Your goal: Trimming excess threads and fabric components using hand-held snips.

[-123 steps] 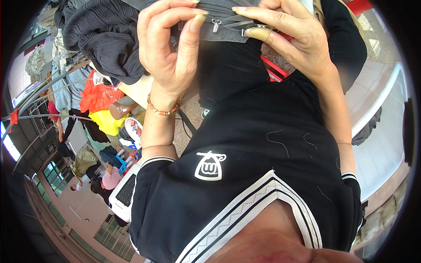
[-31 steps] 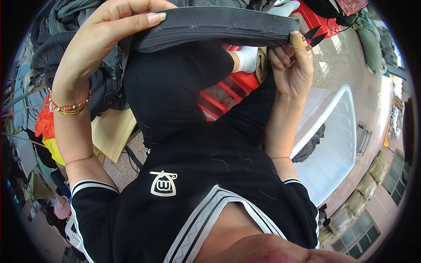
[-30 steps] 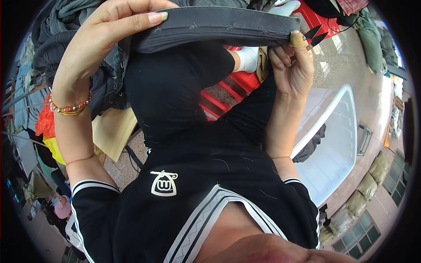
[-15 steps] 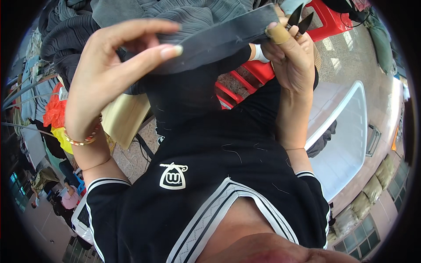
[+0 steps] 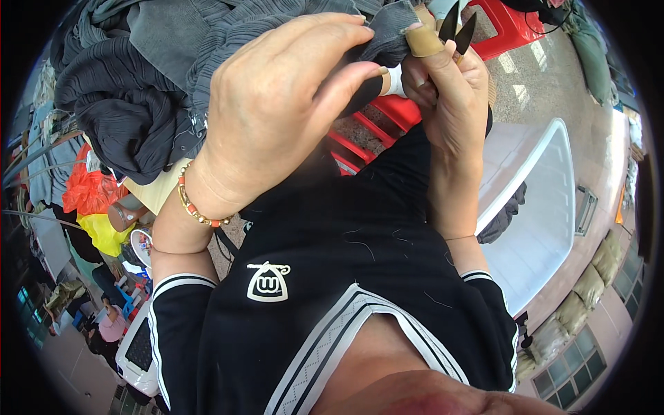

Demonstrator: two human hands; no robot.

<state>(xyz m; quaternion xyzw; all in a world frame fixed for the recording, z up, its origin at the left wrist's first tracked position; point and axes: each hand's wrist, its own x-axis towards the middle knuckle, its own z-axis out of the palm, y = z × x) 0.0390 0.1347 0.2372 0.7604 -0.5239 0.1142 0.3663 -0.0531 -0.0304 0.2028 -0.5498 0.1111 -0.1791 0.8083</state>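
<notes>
My right hand [image 5: 453,90] is closed around a pair of thread snips [image 5: 466,34], whose two dark blades point up and stand apart. Its thumb wears a tan finger cover [image 5: 424,41] and pinches the edge of a dark grey ribbed fabric piece [image 5: 391,34]. My left hand [image 5: 266,104] reaches in from the left, beside the fabric. Thumb and forefinger are spread, with the grey cloth showing behind the gap; the other fingers are partly hidden. A heap of grey pleated garments [image 5: 131,117] lies beyond my left hand.
A red plastic stool [image 5: 508,31] stands at the far right, and more red slats [image 5: 377,128] show below my hands. To the right is a translucent plastic bin [image 5: 543,228] with dark cloth inside. Red [image 5: 90,183] and yellow bags [image 5: 107,232] lie at the left.
My left hand has moved right, toward my right hand. The fabric strip, stretched flat between my hands before, is now bunched near my right thumb. My right hand stays nearly in place.
</notes>
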